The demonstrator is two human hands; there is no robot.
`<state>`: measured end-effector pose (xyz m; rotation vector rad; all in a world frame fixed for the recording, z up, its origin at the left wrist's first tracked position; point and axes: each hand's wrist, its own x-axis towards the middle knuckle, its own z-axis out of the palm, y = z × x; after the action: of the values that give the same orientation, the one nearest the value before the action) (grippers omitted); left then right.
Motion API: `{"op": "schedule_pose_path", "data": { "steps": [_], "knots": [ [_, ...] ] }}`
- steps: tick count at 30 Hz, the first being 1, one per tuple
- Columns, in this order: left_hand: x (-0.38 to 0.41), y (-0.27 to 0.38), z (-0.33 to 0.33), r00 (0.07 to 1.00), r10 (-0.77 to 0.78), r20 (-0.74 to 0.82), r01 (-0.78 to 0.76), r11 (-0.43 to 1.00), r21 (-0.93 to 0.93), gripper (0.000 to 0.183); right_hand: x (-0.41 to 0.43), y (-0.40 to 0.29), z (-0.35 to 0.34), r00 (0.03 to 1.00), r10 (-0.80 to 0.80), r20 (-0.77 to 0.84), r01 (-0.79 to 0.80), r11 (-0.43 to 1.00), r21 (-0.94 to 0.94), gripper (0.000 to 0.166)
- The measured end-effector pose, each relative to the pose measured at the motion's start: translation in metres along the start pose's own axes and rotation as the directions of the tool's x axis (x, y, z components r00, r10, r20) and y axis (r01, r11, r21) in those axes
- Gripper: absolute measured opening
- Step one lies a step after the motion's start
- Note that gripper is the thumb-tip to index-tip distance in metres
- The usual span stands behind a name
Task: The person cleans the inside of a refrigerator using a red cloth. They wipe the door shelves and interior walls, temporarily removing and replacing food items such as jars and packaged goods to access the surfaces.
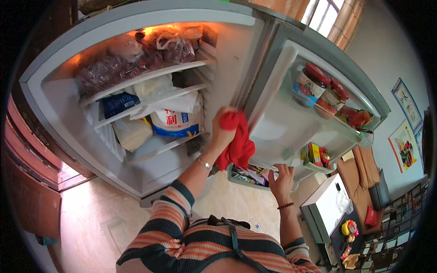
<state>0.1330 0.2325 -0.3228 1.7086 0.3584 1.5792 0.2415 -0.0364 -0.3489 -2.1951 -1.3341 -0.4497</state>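
A crumpled red cloth (239,146) is bunched in my left hand (223,126), at the hinge-side edge of the refrigerator compartment (230,58). Part of the cloth hangs below my fist. My right hand (282,182) is at the lower part of the open refrigerator door (269,133), thumb and fingers apart. It is beside the bottom door bin (235,179), which is filled with small packets; whether the fingertips touch the bin is unclear. Inside the refrigerator, a white printed bag (175,123) lies below a glass shelf (157,99).
Plastic-bagged food (119,61) fills the top shelf. A dark blue package (119,104) and a pale wrapped block (133,133) sit lower. Red-lidded jars (312,83) stand in the upper door bin. A white-topped table (327,204) and a brown sofa (363,170) are at right.
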Motion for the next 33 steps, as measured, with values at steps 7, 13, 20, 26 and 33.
{"op": "schedule_pose_path", "data": {
  "steps": [7, 13, 20, 26, 33],
  "knots": [
    [0.088, 0.051, 0.018, 0.927, 0.365, -0.083, -0.367, 0.930, -0.013, 0.029, -0.007, -0.039, 0.002, 0.990, 0.090, -0.106, -0.074, 0.987, 0.141, 0.040],
    [-0.004, -0.026, 0.010, 0.956, 0.286, 0.060, -0.291, 0.948, 0.125, 0.028, -0.009, -0.047, 0.019, 0.982, 0.173, -0.079, -0.152, 0.964, 0.217, 0.036],
    [-0.117, -0.113, -0.008, 0.995, -0.021, 0.097, 0.004, 0.984, 0.177, 0.027, -0.005, -0.045, 0.022, 0.986, 0.159, -0.040, -0.145, 0.958, 0.247, 0.033],
    [-0.172, -0.143, -0.020, 0.961, -0.218, 0.168, 0.194, 0.970, 0.148, 0.029, -0.008, -0.044, 0.026, 0.983, 0.175, -0.052, -0.155, 0.951, 0.267, 0.035],
    [-0.158, -0.108, -0.041, 0.958, -0.175, 0.225, 0.162, 0.984, 0.072, 0.031, -0.015, -0.070, 0.009, 0.969, 0.224, -0.108, -0.168, 0.909, 0.382, 0.038]
  ]
}}
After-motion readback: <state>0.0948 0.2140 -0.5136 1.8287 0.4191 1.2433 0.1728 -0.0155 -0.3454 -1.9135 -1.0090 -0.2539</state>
